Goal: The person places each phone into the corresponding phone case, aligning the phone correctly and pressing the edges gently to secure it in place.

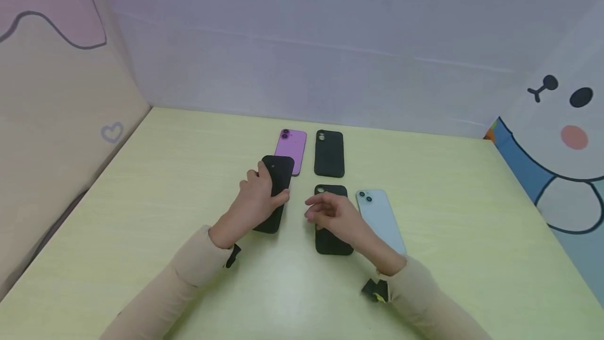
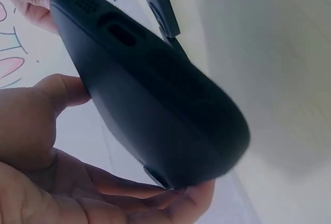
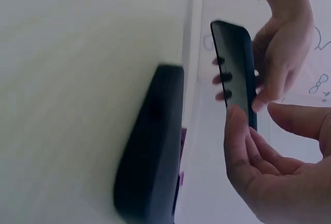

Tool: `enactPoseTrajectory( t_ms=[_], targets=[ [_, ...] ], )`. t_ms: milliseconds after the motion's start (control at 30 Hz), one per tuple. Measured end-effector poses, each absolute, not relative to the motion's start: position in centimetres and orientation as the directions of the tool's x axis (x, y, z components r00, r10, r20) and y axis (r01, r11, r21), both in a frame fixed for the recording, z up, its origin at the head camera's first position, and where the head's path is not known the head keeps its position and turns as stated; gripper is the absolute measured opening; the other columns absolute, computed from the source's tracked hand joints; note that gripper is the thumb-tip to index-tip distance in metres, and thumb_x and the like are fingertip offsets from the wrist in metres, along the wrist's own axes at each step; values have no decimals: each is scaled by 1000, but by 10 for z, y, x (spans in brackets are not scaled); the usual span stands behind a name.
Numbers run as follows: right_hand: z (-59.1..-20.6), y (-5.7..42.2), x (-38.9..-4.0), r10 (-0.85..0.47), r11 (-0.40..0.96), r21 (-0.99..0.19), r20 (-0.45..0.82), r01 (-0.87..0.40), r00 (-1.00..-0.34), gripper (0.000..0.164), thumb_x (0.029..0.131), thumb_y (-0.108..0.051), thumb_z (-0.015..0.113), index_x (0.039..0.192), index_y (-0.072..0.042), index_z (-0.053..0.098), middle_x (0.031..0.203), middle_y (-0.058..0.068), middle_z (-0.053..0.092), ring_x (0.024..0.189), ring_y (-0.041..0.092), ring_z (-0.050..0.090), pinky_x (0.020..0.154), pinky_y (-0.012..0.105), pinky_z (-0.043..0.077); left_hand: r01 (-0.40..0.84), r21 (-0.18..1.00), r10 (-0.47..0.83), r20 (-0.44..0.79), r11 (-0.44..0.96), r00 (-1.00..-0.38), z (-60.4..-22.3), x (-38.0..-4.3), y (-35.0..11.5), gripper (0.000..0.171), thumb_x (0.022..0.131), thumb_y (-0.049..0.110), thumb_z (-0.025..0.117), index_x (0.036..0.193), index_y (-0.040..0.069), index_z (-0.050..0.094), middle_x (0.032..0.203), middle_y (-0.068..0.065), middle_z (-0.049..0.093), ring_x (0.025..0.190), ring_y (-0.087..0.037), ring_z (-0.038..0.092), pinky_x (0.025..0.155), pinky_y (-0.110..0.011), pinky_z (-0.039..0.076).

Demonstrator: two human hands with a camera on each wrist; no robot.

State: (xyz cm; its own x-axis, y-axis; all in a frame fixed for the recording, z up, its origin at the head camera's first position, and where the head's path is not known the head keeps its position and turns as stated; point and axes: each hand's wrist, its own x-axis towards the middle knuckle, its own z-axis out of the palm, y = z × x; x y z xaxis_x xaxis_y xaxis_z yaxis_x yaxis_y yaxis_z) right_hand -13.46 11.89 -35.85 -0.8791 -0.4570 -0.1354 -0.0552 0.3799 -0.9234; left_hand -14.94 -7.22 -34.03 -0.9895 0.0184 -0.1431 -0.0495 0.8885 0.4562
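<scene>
My left hand [image 1: 255, 201] grips a phone in a black case [image 1: 282, 178], held above the table with its dark glossy face up. In the left wrist view, the case's end [image 2: 145, 105] shows a port opening and small speaker holes. My right hand [image 1: 338, 218] hovers with loosely bent fingers over a black phone case [image 1: 334, 245] and holds nothing. From the right wrist view, the fingers of that hand [image 3: 279, 175] appear near the held phone [image 3: 239, 74]; whether they touch it I cannot tell there, but the head view shows a gap.
A purple phone [image 1: 293, 143] lies behind the held one, partly covered by it. Right of it is another black case [image 1: 330, 155] with a camera opening. A light blue phone [image 1: 379, 214] lies beside the nearer case, partly behind my right forearm. Walls border the pale table [image 1: 448, 198].
</scene>
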Motion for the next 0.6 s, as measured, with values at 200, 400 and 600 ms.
enactPoseTrajectory(
  t_ms=[200, 400, 600],
  targets=[
    [-355, 138, -137, -377, 533, -819, -5, -212, -926, 28, 85, -5, 59, 112, 4, 56, 101, 18, 65, 89, 24, 63, 77, 31, 52, 7, 371, 30, -55, 929, -998, -347, -146, -74, 82, 84, 37, 58, 135, -16, 23, 118, -38, 44, 91, -45, 51, 73, -49, 49],
    [-350, 158, -139, -298, 680, -694, 32, -236, -954, 32, 84, -8, 62, 113, 4, 55, 107, 18, 62, 94, 30, 61, 76, 35, 52, -14, 307, 10, -76, 952, -997, -352, -146, -74, 80, 84, 37, 58, 135, -15, 24, 116, -36, 46, 92, -45, 51, 66, -49, 50],
    [-349, 175, -140, -254, 805, -548, 29, -228, -967, 36, 85, -12, 62, 115, 5, 54, 112, 21, 57, 100, 34, 57, 81, 43, 49, -45, 235, -27, -79, 971, -996, -360, -145, -72, 79, 83, 35, 59, 135, -14, 26, 114, -34, 48, 90, -43, 53, 61, -47, 50]
  ],
)
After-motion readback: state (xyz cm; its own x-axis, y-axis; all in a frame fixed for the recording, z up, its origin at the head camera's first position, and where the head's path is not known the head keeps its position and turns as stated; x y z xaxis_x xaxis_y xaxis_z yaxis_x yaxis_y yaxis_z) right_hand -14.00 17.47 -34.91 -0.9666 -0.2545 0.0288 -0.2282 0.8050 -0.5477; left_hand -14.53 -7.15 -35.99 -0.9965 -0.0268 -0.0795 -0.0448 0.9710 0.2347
